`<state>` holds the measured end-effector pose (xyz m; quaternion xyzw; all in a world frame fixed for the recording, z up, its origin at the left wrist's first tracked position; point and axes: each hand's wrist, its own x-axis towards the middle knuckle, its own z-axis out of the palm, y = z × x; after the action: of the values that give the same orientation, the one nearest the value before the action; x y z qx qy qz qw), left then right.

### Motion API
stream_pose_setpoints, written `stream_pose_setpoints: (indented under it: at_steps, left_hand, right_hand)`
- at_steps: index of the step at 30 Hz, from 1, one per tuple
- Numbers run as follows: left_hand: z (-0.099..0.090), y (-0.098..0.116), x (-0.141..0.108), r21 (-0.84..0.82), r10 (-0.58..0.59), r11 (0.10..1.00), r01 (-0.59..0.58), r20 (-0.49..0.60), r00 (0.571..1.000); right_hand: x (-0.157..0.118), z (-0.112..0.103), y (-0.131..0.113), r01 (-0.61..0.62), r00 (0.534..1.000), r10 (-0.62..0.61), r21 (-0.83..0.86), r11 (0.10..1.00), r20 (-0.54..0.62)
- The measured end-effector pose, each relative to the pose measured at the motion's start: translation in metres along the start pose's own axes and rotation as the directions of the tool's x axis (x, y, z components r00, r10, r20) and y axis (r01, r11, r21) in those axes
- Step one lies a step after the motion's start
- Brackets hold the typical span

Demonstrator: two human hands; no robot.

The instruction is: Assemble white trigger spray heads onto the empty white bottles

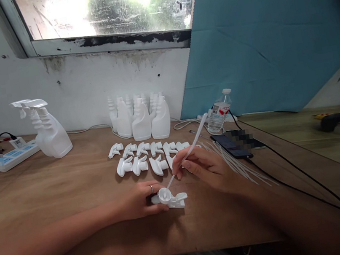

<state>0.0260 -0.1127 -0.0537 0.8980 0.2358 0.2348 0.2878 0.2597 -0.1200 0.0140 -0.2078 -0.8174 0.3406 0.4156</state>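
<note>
The left hand (142, 200) pinched a white trigger spray head (165, 195) between its thumb and fingers, with a ring on one finger. The spray head lay on its side just above the wooden table (85, 178), or touching it; the view did not settle which. Its round open collar faced up beside the left fingertips, and its trigger end pointed away from them, to the right. The right hand (208, 168) pinched a thin white tube (195, 140) between thumb and fingers, the tube slanting up and to the right, its lower end at the collar's rim. Whether that end had gone inside the collar was hard to make out.

Just beyond both hands, more white spray heads (158, 166) lay in two rows, the right-hand ones partly hidden by the right hand. Behind those rows, white bottles (161, 120) without heads stood in a group near the wall. Well to the left of the left hand and farther back, white bottles with heads fitted (58, 137) stood close together, beside a power strip (17, 156). To the right of the right hand lay a loose bundle of thin tubes (242, 165), with a dark phone (232, 146) just past it. Beyond that hand stood a clear drink bottle (216, 120) with a red and white label, in front of a blue cloth (247, 43).
</note>
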Motion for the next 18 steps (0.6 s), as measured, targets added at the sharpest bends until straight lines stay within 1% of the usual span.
stream_pose_setpoints:
  at_steps: [7,11,13,16,18]
  left_hand:
    - [0.000,-0.001,0.000,0.004,-0.011,1.000,0.011,0.005,1.000]
    - [0.000,-0.002,-0.001,0.014,-0.011,1.000,0.011,0.004,1.000]
    - [0.000,-0.003,-0.001,0.015,-0.008,1.000,0.008,0.006,1.000]
    - [0.001,-0.003,-0.001,0.018,-0.004,1.000,0.004,0.000,1.000]
    - [0.001,-0.003,0.000,0.018,-0.002,1.000,0.002,-0.003,1.000]
  right_hand:
    - [0.001,-0.001,0.000,-0.004,1.000,0.003,-0.011,1.000,-0.013]
    - [-0.001,-0.001,0.001,-0.014,1.000,0.014,0.019,1.000,-0.008]
    - [-0.001,-0.001,0.003,-0.038,0.999,0.038,0.029,0.999,-0.002]
    - [0.000,0.003,0.008,-0.102,0.993,0.103,-0.028,0.994,0.049]
    - [0.001,0.008,0.014,-0.083,0.990,0.095,-0.113,0.990,0.103]
